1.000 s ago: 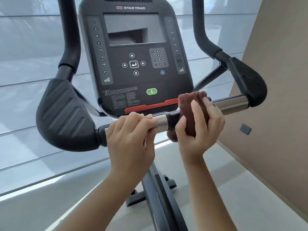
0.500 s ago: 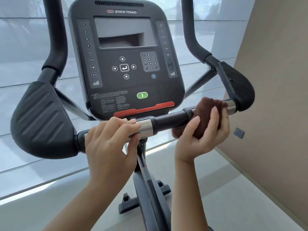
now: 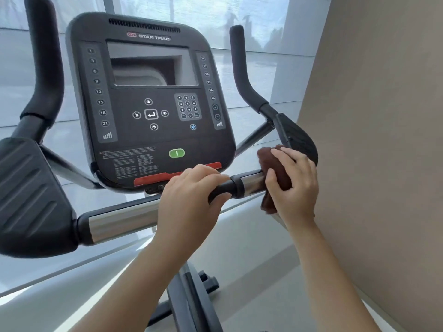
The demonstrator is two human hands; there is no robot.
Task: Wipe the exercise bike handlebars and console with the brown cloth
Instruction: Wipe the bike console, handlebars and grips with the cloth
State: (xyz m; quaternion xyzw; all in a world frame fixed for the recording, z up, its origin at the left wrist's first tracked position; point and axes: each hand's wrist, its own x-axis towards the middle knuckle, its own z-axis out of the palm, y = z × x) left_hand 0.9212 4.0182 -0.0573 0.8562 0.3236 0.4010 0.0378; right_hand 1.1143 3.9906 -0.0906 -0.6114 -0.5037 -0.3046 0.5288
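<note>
The brown cloth [image 3: 275,168] is wrapped round the right end of the handlebar [image 3: 250,185], just beside the black right pad [image 3: 299,140]. It is gripped there by the right hand [image 3: 296,188], whose fingers are curled over it. The left hand [image 3: 189,200] is clenched round the black middle section of the same bar, below the console [image 3: 153,104], and the bike is judged to be steadied by it.

The step in hand is judged to be the wiping of the right chrome section. It is best done with the cloth kept fully round the bar, so that top, back and underside are covered in one pass. The grip should be firm enough for the cloth to be dragged along rather than slipped over, and the stroke should be carried right up to the pad, where dirt is likely to be caught in the joint. The loose tail hanging below the bar should be gathered in.

The cloth is seen to be dark reddish-brown, thick and towel-like, bunched into folds and partly hidden under the fingers; whether it is damp cannot be told
</note>
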